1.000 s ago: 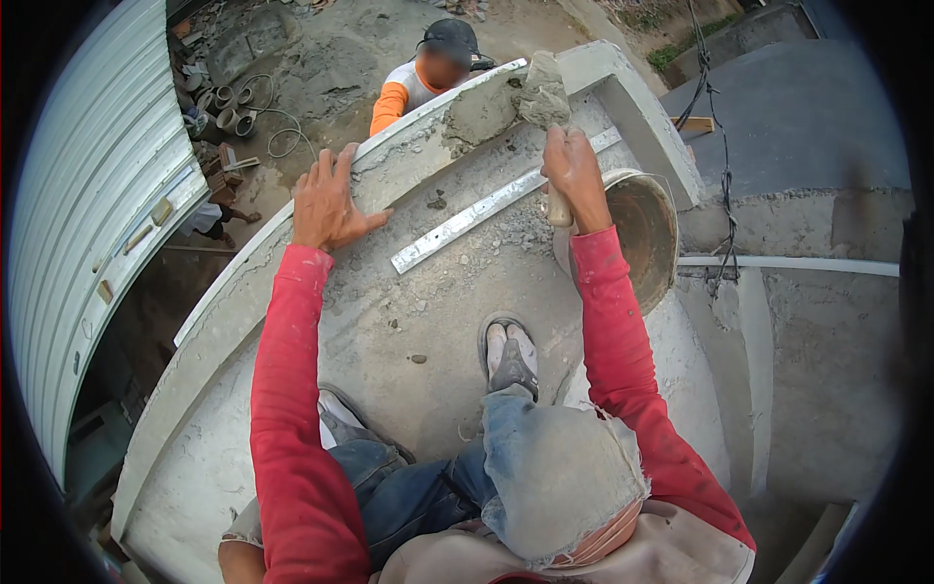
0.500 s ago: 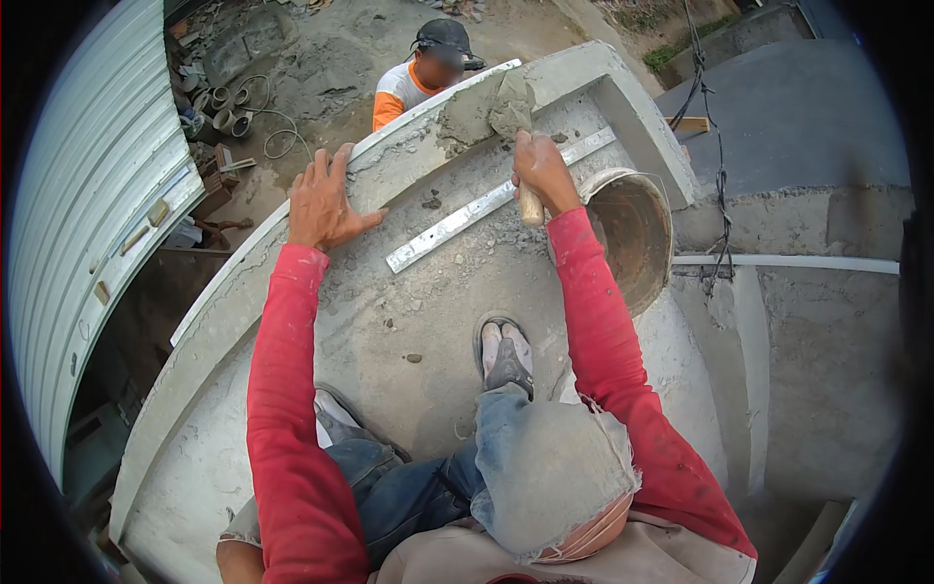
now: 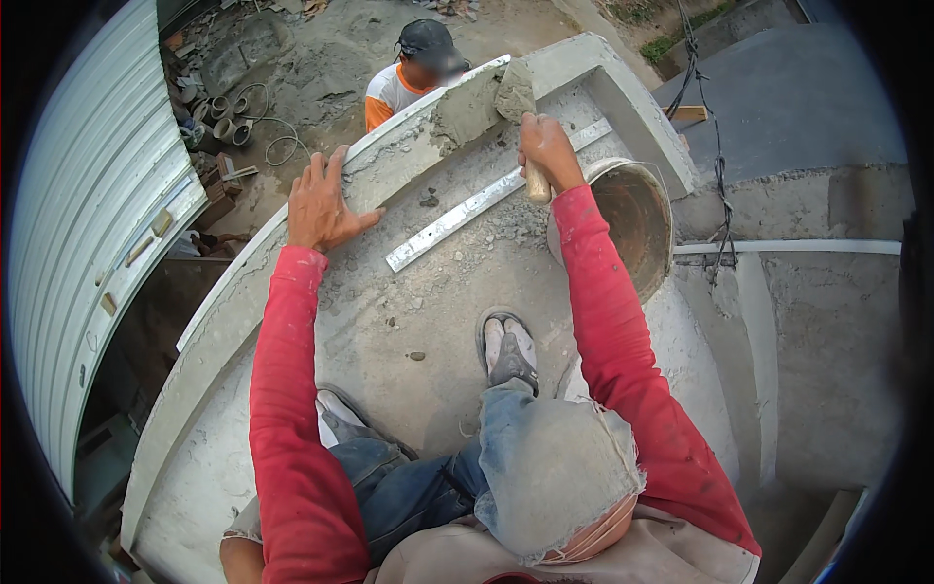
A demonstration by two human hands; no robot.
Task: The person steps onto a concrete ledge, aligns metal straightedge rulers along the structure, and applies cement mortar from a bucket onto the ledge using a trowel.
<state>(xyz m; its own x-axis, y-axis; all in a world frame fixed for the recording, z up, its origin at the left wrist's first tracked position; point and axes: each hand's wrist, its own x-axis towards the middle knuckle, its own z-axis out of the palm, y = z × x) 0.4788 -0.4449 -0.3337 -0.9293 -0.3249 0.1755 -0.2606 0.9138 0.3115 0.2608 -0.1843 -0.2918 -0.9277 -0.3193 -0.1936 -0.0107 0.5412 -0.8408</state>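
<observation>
Left hand: (image 3: 326, 206) spread wide, free of tools, resting on the concrete ledge (image 3: 394, 148) at upper left; a steady brace there should help.
Right hand: (image 3: 550, 154) wrapped around the handle of the trowel (image 3: 516, 94), top centre.
Mortar patch: (image 3: 462, 115) top centre, at the blade; a low blade angle and even pressure should smooth without gouging.
White edge strip: (image 3: 418, 111) beside the mortar; probably a useful level guide.
Bucket: (image 3: 634, 222) right of the trowel, within reach.

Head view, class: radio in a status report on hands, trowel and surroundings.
Left hand on ledge. Right hand gripping trowel, blade at mortar patch. Bucket close beside right forearm.
</observation>
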